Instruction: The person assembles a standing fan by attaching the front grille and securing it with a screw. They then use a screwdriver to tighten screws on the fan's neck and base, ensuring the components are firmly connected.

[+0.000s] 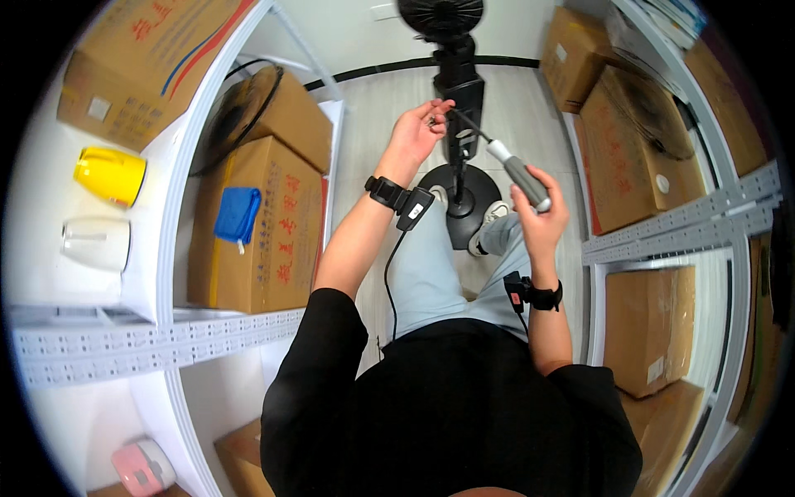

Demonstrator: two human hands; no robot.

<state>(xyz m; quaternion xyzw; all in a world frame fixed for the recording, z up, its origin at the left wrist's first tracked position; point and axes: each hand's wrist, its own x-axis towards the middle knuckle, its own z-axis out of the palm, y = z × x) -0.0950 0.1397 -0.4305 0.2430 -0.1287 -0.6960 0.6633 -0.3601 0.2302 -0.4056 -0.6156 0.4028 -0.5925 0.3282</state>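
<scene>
The person's right hand is wrapped tightly around the grey and white handle of a slim-shafted screwdriver. The tool's long axis runs from about four o'clock at the handle up to ten o'clock at the tip, so it points toward the black upright column of a pedestal fan, which stands at twelve o'clock from the person's knees on a round black base. The left hand is raised beside the column with its fingers pinched together just where the tip ends; it seems to be pinching a small fastener or steadying the shaft there, though the item is too small to tell.

The likely mishap is a slip: the shaft comes in at a slant, so pressure along it could skate the tip off its seat toward the left fingertips. A small part pinched there could also drop to the pale floor. White metal shelving with brown cardboard boxes hems the person in at nine and three o'clock.
</scene>
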